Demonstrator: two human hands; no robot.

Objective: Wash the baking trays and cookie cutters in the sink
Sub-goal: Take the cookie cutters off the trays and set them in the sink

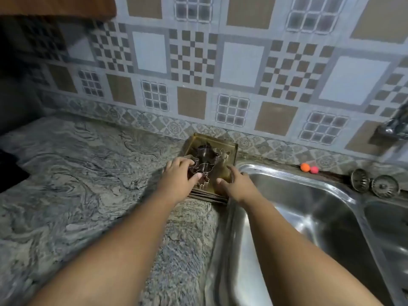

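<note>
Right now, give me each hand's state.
Left hand: holding a cookie cutter on the top tray.
Right hand: open, fingers resting on that tray.

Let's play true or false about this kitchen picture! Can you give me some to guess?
1. The cookie cutters lie on the baking trays. True.
2. The trays are inside the sink. False: they sit stacked on the counter beside it.
3. The left hand grips the cutters. True.
4. The right hand holds a sponge. False: it only touches the trays.
5. Both little balls are blue. False: there is an orange ball and a pink ball.
</note>
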